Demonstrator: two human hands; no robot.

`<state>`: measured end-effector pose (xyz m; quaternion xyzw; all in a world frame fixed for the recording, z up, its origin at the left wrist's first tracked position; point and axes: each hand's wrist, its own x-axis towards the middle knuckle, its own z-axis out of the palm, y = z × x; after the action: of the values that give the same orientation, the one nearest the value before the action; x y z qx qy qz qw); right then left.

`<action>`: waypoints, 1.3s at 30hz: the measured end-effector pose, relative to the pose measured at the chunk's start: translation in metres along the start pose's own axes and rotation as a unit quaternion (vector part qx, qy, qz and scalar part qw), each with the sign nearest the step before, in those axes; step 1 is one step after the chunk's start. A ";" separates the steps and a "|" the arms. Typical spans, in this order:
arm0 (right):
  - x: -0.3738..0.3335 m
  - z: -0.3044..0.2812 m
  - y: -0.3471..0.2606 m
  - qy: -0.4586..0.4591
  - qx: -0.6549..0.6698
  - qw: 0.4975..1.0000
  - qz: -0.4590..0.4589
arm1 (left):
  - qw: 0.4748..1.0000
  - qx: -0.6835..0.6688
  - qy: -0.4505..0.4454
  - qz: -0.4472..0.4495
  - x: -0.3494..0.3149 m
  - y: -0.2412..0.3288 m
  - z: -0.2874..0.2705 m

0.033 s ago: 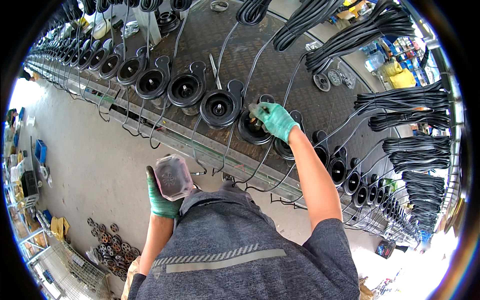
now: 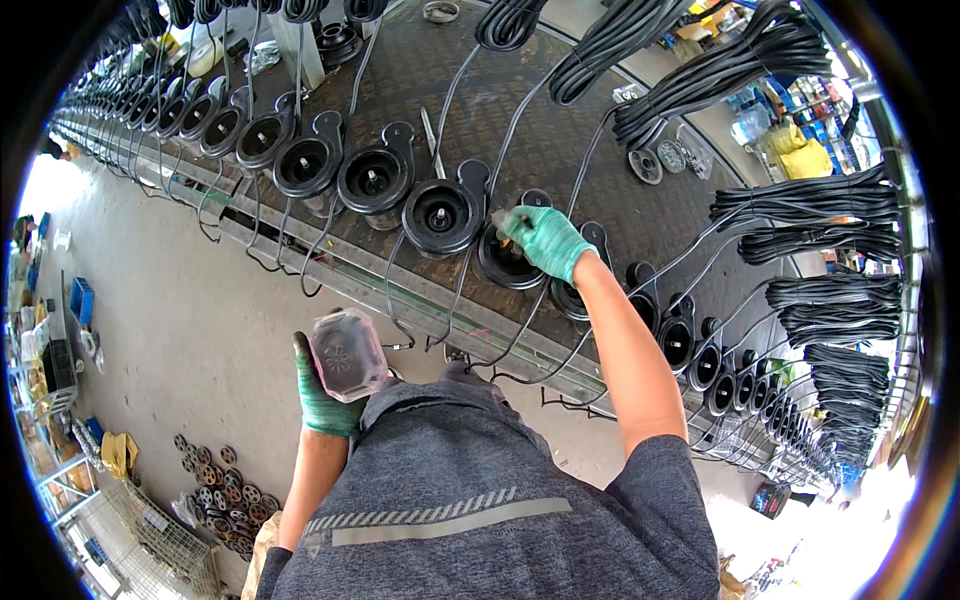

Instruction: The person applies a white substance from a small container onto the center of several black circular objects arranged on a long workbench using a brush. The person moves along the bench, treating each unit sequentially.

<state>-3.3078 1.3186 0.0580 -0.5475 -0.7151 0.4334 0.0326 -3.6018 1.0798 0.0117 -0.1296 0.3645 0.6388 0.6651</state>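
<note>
A clear, pink-tinted plastic box (image 2: 348, 352) with cut corners rests in my left hand (image 2: 326, 408), which wears a green glove and grips it low beside my waist. My right hand (image 2: 548, 240), gloved as well, reaches over a round black housing (image 2: 508, 268) on the bench. Its fingers are bent and drawn together at the housing's open top. Whatever they pinch is too small and too covered to name. Just left of it stands another black housing (image 2: 440, 217) with a metal shaft in its centre.
Similar housings (image 2: 375, 178) line the bench edge on both sides, their black cables drooping over the front. Bundled cables (image 2: 715, 80) hang above the dark bench top (image 2: 560, 130). Scissors (image 2: 432, 140) lie behind the row. Several wheel-like discs (image 2: 225, 500) lie on the floor at lower left.
</note>
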 end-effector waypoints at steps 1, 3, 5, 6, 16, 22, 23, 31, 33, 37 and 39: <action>0.004 0.001 0.000 -0.017 -0.072 0.997 -0.027 | 1.000 0.007 -0.001 0.006 0.000 0.000 0.000; -0.003 0.001 -0.002 -0.031 -0.097 0.995 -0.019 | 1.000 0.010 0.005 0.015 -0.001 0.001 0.000; -0.014 -0.003 -0.002 -0.045 -0.149 0.987 -0.047 | 1.000 0.005 0.018 0.019 -0.005 0.003 0.004; -0.017 -0.007 -0.003 -0.059 -0.157 0.985 -0.041 | 1.000 0.001 0.017 0.018 -0.006 0.004 0.004; -0.023 -0.008 0.023 0.019 -0.133 0.973 -0.189 | 1.000 -0.004 0.023 0.006 -0.001 0.012 0.006; -0.061 -0.046 -0.029 0.084 -0.008 0.996 -0.035 | 1.000 -0.011 -0.008 -0.003 0.006 0.021 -0.006; -0.065 -0.048 -0.040 0.099 0.050 0.994 -0.009 | 1.000 -0.018 -0.023 -0.006 0.007 0.025 -0.007; -0.014 0.042 -0.057 0.185 0.183 0.965 0.016 | 0.998 -0.054 0.006 -0.018 0.008 0.052 -0.016; 0.007 0.061 -0.046 0.170 0.127 0.977 -0.008 | 0.998 -0.054 0.009 -0.018 0.009 0.061 -0.020; 0.038 0.066 -0.055 0.143 0.119 0.982 -0.029 | 0.999 -0.046 0.001 -0.007 0.012 0.080 -0.033; 0.060 0.062 -0.059 0.128 0.152 0.979 -0.038 | 0.999 -0.046 -0.008 -0.007 0.015 0.089 -0.042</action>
<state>-3.4089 1.3293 0.0326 -0.5594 -0.6510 0.4618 0.2238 -3.7005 1.0775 -0.0014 -0.1577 0.3280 0.6513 0.6659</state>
